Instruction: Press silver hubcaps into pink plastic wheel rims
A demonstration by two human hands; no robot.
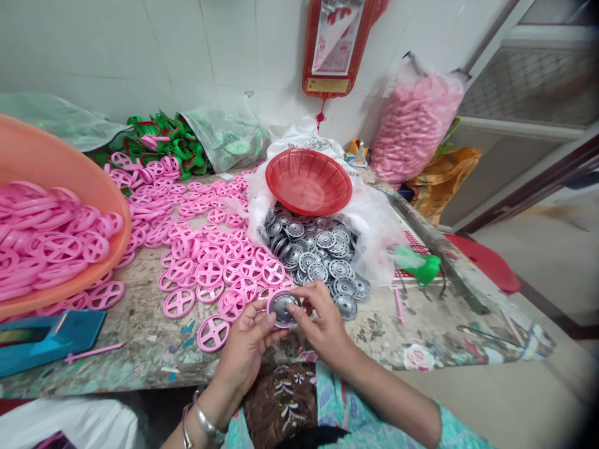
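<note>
My left hand (247, 342) and my right hand (322, 321) meet at the table's near edge, both pinching one pink wheel with a silver hubcap (283, 308) set in it. Left fingers curl under its left rim; right fingers press on its right side. Just beyond lies a pile of silver hubcaps (318, 252) on a white plastic bag (374, 218). Loose pink wheels (210, 262) spread over the table to the left of my hands.
An orange basin (70, 174) full of pink wheels stands at the left, a red mesh basket (307, 181) behind the hubcaps. A blue tape dispenser (47, 340), green parts (161, 140), a bag of pink parts (414, 125) and a green-handled tool (421, 268) surround the work spot.
</note>
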